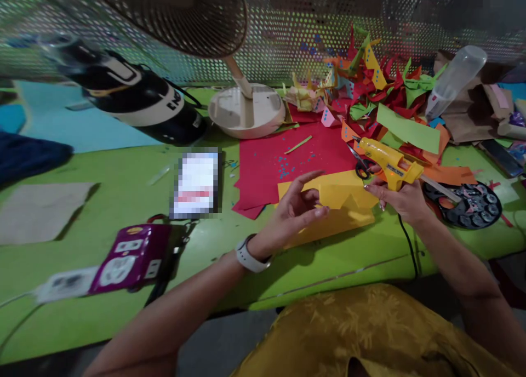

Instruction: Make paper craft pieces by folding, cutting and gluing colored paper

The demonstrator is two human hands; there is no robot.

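Note:
My right hand (405,197) grips a yellow hot glue gun (388,160) by its handle. Its nozzle points to the left, a glue stick sticks out of its back, and a small orange light shows on its body. My left hand (298,207), with a white watch at the wrist, hovers over folded yellow paper (341,223); its fingers are curved and apart, with nothing visible between them. Under and behind the yellow paper lies red paper (263,166) sprinkled with tiny blue dots. Black-handled scissors (362,169) rest just beside the glue gun's nozzle.
A fan (246,119) and a dark bottle (152,106) stand along the back. Colourful paper scraps (365,86) pile up at the back right. A phone (195,182), a purple extension box (131,256) and brown paper (41,210) lie to the left. A paint palette (480,204) sits at right.

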